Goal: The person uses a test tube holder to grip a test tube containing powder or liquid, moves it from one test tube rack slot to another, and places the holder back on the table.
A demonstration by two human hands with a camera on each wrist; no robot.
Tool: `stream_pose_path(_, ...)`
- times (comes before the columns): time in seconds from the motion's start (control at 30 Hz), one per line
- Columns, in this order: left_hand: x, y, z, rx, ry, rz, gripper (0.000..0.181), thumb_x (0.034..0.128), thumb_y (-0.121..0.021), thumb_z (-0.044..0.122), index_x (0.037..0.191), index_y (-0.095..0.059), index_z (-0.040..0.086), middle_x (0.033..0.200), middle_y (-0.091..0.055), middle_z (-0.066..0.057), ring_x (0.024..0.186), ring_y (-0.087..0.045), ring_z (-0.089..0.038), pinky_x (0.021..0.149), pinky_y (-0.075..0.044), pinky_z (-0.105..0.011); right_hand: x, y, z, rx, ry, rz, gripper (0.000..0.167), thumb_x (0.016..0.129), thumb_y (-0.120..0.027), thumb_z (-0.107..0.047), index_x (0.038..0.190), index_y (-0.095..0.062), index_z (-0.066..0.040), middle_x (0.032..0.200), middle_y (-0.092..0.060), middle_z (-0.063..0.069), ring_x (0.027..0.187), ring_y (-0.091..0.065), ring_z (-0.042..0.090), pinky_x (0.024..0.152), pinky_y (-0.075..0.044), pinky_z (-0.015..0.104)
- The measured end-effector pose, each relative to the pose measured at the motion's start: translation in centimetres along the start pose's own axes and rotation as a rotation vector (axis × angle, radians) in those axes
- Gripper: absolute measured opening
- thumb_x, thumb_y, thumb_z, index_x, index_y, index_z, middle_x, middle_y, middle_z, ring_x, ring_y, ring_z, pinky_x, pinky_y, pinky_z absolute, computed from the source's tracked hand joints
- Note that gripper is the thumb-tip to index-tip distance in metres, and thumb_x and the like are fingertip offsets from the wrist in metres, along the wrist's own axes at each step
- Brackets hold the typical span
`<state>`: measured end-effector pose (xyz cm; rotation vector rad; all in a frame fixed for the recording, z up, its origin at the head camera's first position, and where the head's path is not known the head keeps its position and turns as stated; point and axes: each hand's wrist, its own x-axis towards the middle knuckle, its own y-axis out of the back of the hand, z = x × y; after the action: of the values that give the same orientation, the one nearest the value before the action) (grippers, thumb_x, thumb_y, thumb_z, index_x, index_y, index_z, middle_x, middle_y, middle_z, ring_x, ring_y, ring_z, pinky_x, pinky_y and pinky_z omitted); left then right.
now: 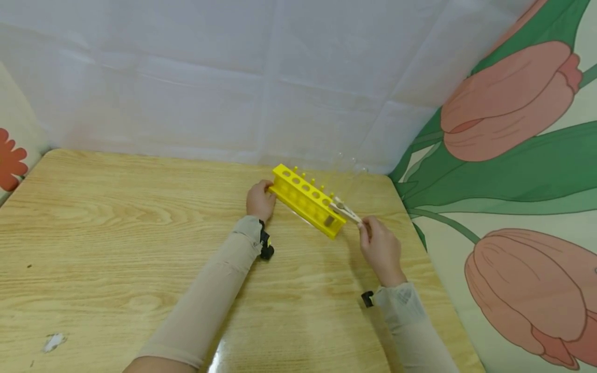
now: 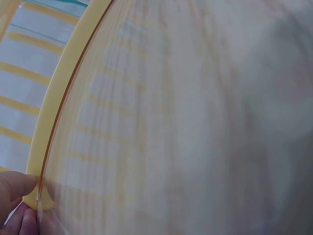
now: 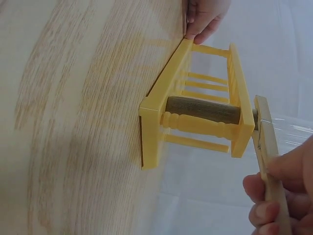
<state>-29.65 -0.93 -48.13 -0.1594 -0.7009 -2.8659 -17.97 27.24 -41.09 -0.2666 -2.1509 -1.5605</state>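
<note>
A yellow test tube rack [image 1: 305, 197] stands at a slant near the back of the table. At its left end my left hand [image 1: 260, 201] grips the base, thumb on one side and fingers on the other in the left wrist view. My right hand [image 1: 381, 248] holds a wooden test tube clamp [image 1: 347, 211] at the rack's right end. A tube with dark contents [image 3: 203, 108] sits in the end hole, and the clamp's jaws are at it just above the top plate. Whether they grip it firmly, I cannot tell.
Clear glass tubes [image 1: 353, 168] stick up faintly behind the rack's right end, near its row of pegs. A white sheet [image 1: 186, 77] hangs behind the wooden table [image 1: 140, 248]. A tulip-patterned cloth [image 1: 513, 207] borders the right side.
</note>
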Motion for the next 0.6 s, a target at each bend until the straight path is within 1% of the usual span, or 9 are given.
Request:
stream_pose_path(0.3, -0.22, 0.18, 0.35, 0.0, 0.007, 0.004, 0.034, 0.0947, -0.066, 0.002, 0.128, -0.063, -0.005, 0.124, -0.064, -0.024, 0.118, -0.059, -0.038, 0.105, -0.047, -0.044, 0.11, 0.12, 0.01, 0.008, -0.021, -0.016, 0.015, 0.099, -0.065, -0.012, 0.103, -0.067, 0.002, 0.081, -0.07, 0.014, 0.057, -0.059, 0.025, 0.045, -0.046, 0.04)
stream_pose_path(0.6, -0.17, 0.18, 0.22, -0.001, -0.015, 0.017, 0.033, 0.0942, -0.065, 0.001, 0.126, -0.063, -0.006, 0.122, -0.064, -0.025, 0.116, -0.059, -0.039, 0.104, -0.047, -0.045, 0.23, 0.28, -0.07, 0.033, -0.028, 0.002, 0.016, 0.099, -0.065, -0.013, 0.104, -0.068, 0.002, 0.082, -0.071, 0.014, 0.061, -0.063, 0.028, 0.048, -0.048, 0.045)
